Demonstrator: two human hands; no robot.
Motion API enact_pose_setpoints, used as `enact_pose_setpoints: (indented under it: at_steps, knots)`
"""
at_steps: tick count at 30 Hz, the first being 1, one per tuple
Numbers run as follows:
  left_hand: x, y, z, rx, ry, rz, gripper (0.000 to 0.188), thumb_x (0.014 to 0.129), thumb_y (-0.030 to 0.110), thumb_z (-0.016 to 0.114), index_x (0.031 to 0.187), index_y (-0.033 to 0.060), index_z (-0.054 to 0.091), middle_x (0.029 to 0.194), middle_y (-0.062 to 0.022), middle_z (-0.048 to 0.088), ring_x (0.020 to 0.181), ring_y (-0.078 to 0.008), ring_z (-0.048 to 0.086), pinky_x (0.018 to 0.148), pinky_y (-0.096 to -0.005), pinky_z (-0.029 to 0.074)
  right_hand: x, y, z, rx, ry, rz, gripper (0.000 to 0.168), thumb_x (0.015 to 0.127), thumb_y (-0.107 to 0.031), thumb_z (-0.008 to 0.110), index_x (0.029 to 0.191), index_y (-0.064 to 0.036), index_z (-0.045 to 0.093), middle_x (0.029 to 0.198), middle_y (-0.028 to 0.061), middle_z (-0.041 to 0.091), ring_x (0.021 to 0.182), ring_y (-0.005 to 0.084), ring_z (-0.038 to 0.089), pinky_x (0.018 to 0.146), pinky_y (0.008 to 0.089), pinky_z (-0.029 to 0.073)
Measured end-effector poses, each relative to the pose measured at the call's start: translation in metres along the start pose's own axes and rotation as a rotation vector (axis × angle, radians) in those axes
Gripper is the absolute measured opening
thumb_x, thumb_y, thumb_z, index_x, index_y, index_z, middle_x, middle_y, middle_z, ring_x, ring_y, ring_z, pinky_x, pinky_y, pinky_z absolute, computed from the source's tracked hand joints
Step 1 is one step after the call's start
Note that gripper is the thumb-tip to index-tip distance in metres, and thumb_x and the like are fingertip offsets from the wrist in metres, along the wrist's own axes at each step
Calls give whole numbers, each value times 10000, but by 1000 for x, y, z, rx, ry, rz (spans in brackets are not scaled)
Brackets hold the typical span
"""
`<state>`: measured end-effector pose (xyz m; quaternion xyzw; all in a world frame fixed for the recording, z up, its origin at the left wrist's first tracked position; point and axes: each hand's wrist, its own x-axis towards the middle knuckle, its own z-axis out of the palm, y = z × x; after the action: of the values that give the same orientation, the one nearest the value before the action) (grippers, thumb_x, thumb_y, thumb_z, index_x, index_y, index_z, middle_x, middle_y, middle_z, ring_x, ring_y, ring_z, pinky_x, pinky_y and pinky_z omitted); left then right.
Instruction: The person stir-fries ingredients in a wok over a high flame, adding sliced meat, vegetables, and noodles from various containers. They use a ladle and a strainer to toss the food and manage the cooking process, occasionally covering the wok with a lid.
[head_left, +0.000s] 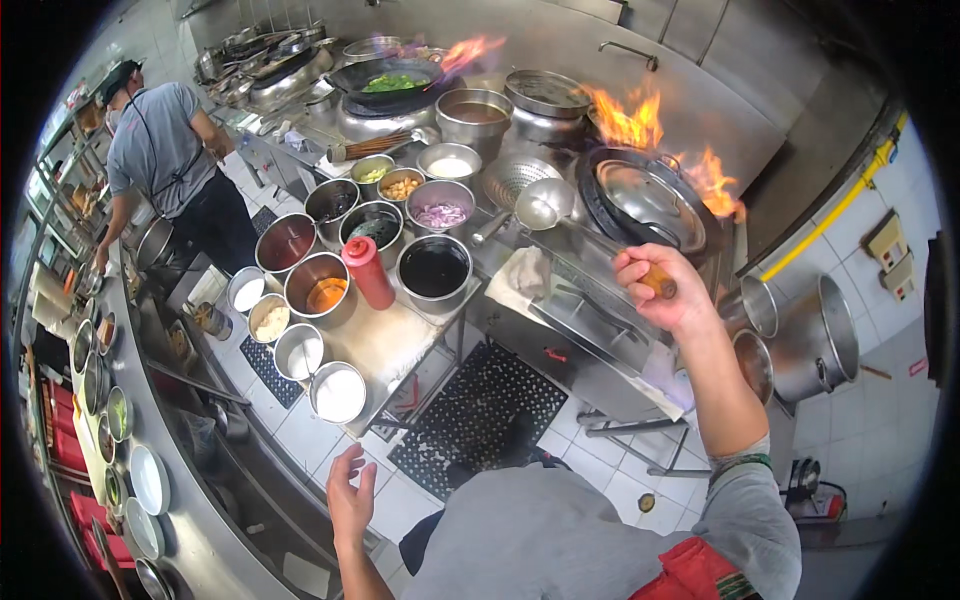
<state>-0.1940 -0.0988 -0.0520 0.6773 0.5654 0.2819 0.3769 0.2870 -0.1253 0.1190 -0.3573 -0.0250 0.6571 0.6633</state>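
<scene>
My right hand (664, 289) grips the wooden handle (658, 280) of a metal wok ladle (541, 204). The ladle's bowl overlaps a perforated strainer (517, 174) in view. Just beyond the hand, a wok (592, 195) sits on a burner under a domed metal lid (646, 196), with tall flames (626, 120) behind it and at its right. My left hand (351, 491) hangs low over the floor with fingers apart, holding nothing. Nearest to it is a metal pot of white granules (337, 392) at the corner of the seasoning table (397, 334).
Metal pots of sauce (435, 271) and chopped onion (440, 210) crowd the table beside a red squeeze bottle (369, 273). Another wok (390, 81) holds greens near flames. A co-worker (169, 150) stands at the left counter (187, 517). Large stockpots (817, 337) stand at right.
</scene>
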Motion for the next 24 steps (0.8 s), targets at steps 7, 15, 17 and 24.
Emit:
enact_pose_setpoints:
  at_steps: [7, 15, 17, 24]
  knots:
    - [0, -1, 9, -48, -60, 27, 348, 842, 104, 651, 1165, -10, 593, 1081, -151, 635, 954, -253, 639, 802, -350, 508, -14, 10, -13, -10, -17, -22, 72, 876, -64, 545, 901, -11, 505, 848, 59, 547, 613, 88, 518, 418, 235, 366]
    - [-4, -7, 19, -56, -66, 37, 340, 850, 109, 647, 1162, -17, 594, 1078, -153, 644, 931, -250, 646, 786, -348, 514, -49, 10, -20, -729, 374, -107, 285, 843, -76, 576, 1108, -13, 493, 783, 47, 548, 561, 79, 506, 386, 247, 356]
    - [-3, -5, 24, -54, -91, 29, 340, 851, 106, 646, 1161, -23, 593, 1079, -158, 644, 926, -251, 648, 781, -349, 516, -59, 11, -27, -1062, 477, -72, 423, 832, -82, 587, 1228, -19, 452, 781, 41, 545, 552, 81, 502, 379, 255, 349]
    - [22, 15, 55, -40, -217, 118, 341, 859, 96, 637, 1171, -34, 586, 1080, -169, 647, 930, -259, 652, 791, -353, 517, -127, 19, -59, -1552, 588, -129, 608, 838, -17, 572, 1406, -34, 357, 847, 56, 562, 578, 102, 515, 480, 254, 411]
